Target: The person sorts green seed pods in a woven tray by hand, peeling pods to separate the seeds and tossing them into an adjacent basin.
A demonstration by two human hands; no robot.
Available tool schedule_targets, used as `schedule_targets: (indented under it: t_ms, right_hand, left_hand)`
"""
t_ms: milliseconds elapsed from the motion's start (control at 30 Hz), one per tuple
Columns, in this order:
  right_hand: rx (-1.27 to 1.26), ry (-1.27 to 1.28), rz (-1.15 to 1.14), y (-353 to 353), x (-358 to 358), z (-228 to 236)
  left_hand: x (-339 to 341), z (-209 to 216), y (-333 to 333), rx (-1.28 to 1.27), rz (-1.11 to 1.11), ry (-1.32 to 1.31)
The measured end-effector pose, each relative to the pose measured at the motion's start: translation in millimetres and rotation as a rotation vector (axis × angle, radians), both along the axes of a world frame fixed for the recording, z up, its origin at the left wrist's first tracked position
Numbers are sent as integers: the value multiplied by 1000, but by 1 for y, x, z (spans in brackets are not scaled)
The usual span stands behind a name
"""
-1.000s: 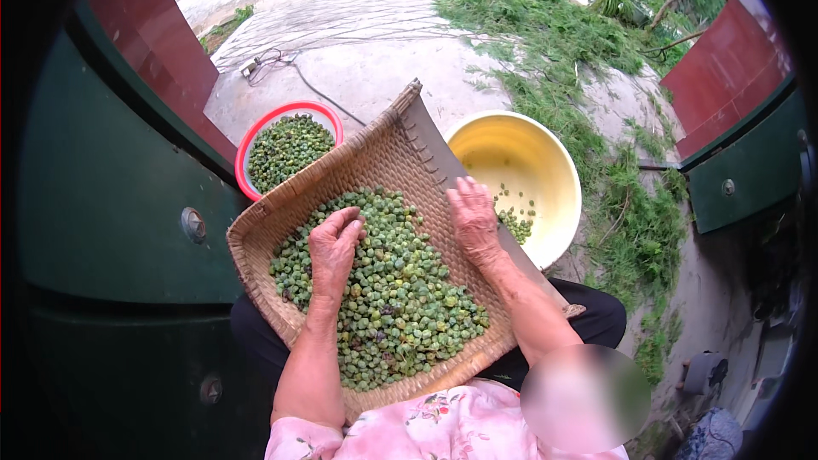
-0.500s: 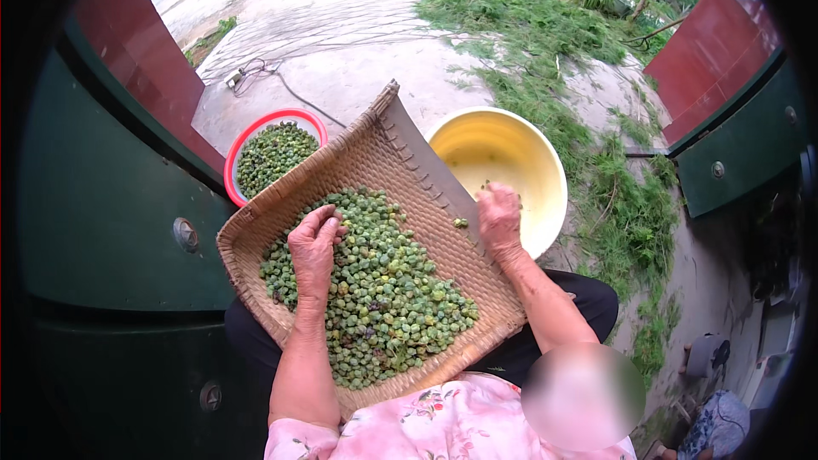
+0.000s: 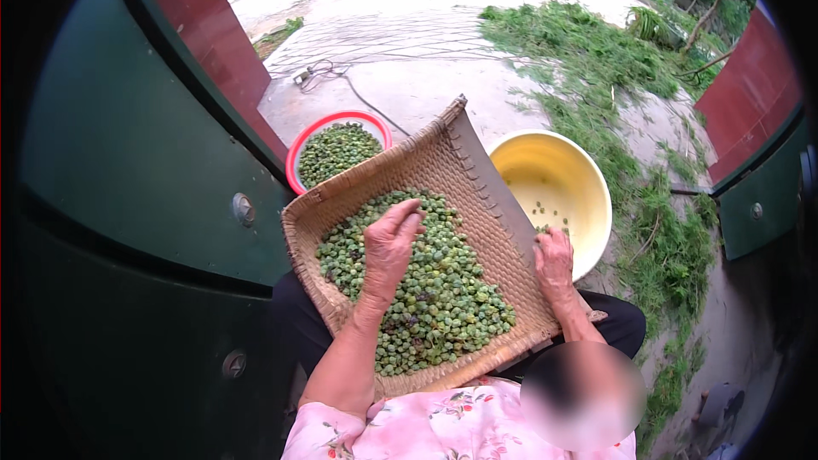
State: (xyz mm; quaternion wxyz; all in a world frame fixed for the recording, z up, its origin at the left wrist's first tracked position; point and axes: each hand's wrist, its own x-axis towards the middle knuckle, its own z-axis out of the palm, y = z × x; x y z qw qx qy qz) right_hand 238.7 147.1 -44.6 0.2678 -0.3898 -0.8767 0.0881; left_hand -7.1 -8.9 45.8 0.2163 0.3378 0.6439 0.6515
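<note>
A woven bamboo winnowing basket (image 3: 481, 200) rests across my lap, with a heap of small round green fruits (image 3: 447, 290) inside, a few of them dark. My left hand (image 3: 388, 251) is over the heap, thumb and fingers pinched together; what they hold, if anything, is hidden. Past the basket's right edge, my right hand (image 3: 555, 266) reaches over the near side of a yellow basin (image 3: 594, 204). Its fingers are loosely apart and point down. Several green fruits (image 3: 540, 209) show just beyond the fingertips, against the basin's inside.
A red-rimmed bowl (image 3: 300, 140) full of similar fruits stands beyond the basket's left corner. Behind it a cable (image 3: 366, 102) lies on the concrete. Cut feathery green branches (image 3: 656, 238) cover the ground at the right. Dark green door panels (image 3: 153, 145) stand close on the left.
The view has shifted, so everything sits further right. My right hand has moved down along the basin's near side, and several fruits now show past its fingers. My left hand stays over the heap.
</note>
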Motion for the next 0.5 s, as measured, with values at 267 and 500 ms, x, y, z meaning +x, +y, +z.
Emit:
schedule_targets:
  t_ms: [267, 500]
  right_hand:
    - [-278, 140, 141, -35, 7, -15]
    - [-70, 69, 167, -35, -6, 2]
  left_hand:
    - [87, 185, -17, 553, -344, 803]
    - [152, 279, -68, 242, -414, 720]
